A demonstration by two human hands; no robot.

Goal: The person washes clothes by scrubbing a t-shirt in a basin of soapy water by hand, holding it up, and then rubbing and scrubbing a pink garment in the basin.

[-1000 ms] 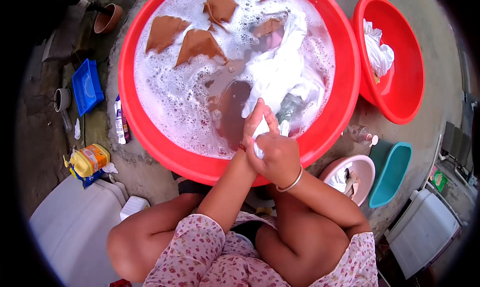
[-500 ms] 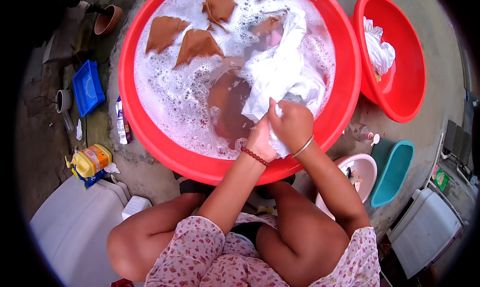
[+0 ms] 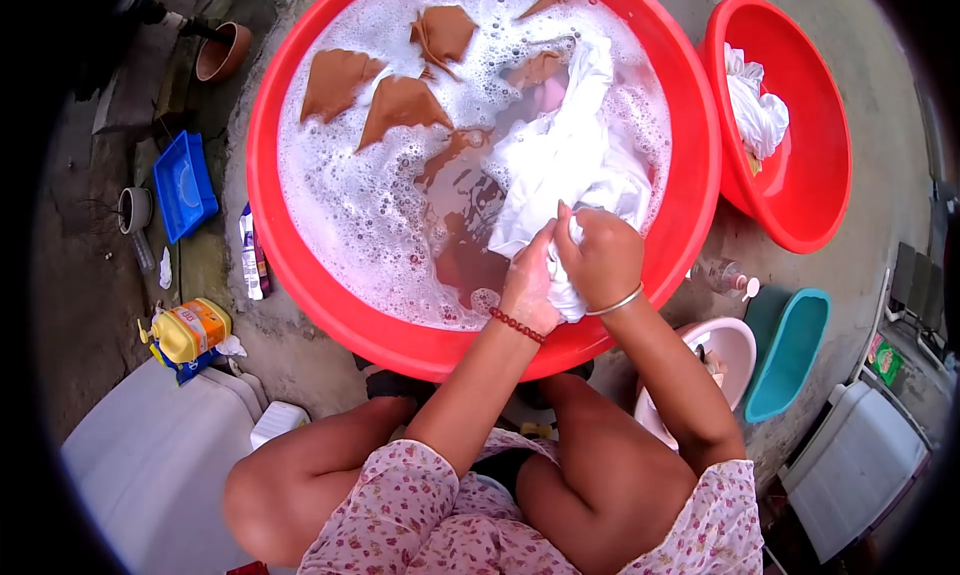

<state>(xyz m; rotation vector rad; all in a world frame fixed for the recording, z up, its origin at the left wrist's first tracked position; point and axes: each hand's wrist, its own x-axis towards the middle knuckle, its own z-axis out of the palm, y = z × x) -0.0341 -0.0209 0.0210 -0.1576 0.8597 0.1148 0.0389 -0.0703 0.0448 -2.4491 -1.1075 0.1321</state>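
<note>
A wet white cloth (image 3: 560,165), perhaps a garment, lies bunched in the right part of a large red basin (image 3: 262,175) full of soapy water. Over the basin's near side, my left hand (image 3: 530,287) grips a fold of it, fingers closed. Right beside it, my right hand (image 3: 605,260) is closed in a fist round the same cloth. The two hands almost touch, with a twist of cloth between them. Pieces of brown cloth (image 3: 402,110) poke up through the suds at the left and far side. A bit of pink cloth (image 3: 550,95) shows beyond the white one.
Right of the basin stands a smaller red basin (image 3: 815,125) holding white cloth (image 3: 757,115). Nearer are a pink basin (image 3: 735,347), a teal tub (image 3: 790,355) and a clear bottle (image 3: 722,275). A yellow jug (image 3: 190,330) and blue tray (image 3: 186,187) are at left.
The view has shifted slightly, so the scene sits a little lower and to the right. Both hands keep their hold on the white cloth, with more of it bunched between them.
</note>
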